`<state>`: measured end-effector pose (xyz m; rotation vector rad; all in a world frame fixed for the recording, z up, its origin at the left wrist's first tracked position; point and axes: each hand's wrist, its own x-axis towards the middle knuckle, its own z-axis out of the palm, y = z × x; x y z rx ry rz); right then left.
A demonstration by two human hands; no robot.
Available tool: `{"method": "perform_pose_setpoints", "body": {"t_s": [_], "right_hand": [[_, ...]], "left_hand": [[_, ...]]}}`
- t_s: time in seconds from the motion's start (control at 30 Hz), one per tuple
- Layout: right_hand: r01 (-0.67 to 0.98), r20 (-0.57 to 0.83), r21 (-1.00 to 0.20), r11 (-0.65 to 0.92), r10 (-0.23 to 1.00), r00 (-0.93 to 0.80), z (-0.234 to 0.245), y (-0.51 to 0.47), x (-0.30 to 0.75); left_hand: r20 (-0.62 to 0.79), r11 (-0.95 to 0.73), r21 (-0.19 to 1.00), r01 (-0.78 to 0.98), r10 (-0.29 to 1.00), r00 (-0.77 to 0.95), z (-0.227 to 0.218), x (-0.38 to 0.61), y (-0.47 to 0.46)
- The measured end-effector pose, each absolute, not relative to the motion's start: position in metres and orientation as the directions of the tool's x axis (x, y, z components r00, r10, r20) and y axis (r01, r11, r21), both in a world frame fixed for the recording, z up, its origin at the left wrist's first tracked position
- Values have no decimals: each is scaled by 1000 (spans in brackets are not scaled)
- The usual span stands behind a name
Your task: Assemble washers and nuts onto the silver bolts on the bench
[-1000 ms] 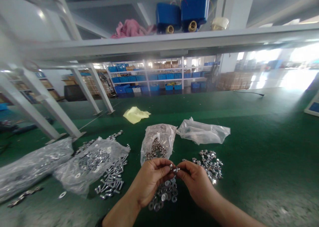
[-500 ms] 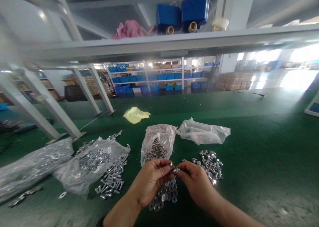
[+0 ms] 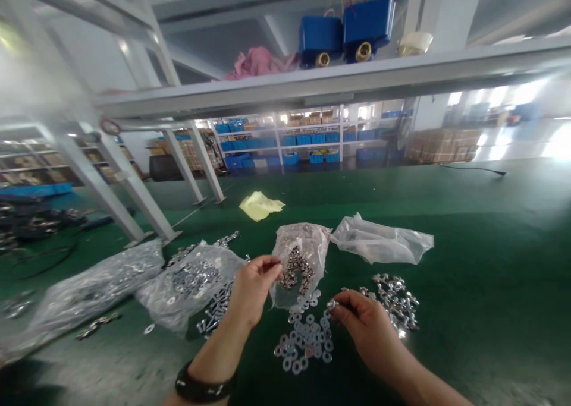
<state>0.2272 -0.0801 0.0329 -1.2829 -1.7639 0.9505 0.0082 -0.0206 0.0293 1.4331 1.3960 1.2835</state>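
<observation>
My left hand [image 3: 255, 290] is raised with its fingers closed, the fingertips at the edge of a clear plastic bag of small nuts [image 3: 297, 263]. Nothing shows in those fingers. My right hand [image 3: 368, 329] pinches a small steel fastener [image 3: 332, 304] between thumb and forefinger, above the green mat. Below and between my hands lies a loose spread of flat steel washers [image 3: 303, 340]. To the right of my right hand is a heap of steel wing nuts [image 3: 393, 302]. Loose steel bolts [image 3: 217, 305] lie partly hidden under my left wrist.
A clear bag of washers [image 3: 191, 281] and a fuller bag [image 3: 89, 293] lie at the left, with a nearly flat clear bag [image 3: 381, 239] at the back. A yellow cloth [image 3: 260, 206] lies beyond. White steel shelf supports [image 3: 134, 180] stand at the bench's left.
My hands have parted from their shared grip on the fastener. The left hand has risen to the nut bag, the right keeps the fastener, and the washers are now uncovered.
</observation>
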Motion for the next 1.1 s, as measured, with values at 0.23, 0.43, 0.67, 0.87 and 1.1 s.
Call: {"method": "perform_pose_setpoints", "body": {"t_s": [0.23, 0.43, 0.67, 0.87, 1.1], "right_hand": [[445, 133, -866, 228, 963, -233, 38, -81, 227], [450, 161, -858, 248, 962, -222, 38, -79, 230], [413, 167, -878, 241, 964, -207, 43, -80, 232], [427, 169, -868, 255, 959, -229, 42, -82, 230], [432, 192, -859, 273, 956, -224, 44, -85, 231]], "left_hand": [[336, -24, 588, 809, 917, -217, 12, -39, 44], [303, 2, 377, 926, 945, -126, 0, -30, 68], [398, -202, 267, 942, 914, 83, 19, -14, 34], [370, -324, 254, 911, 903, 217, -7, 9, 7], [373, -343, 438, 831, 910, 180, 7, 26, -17]]}}
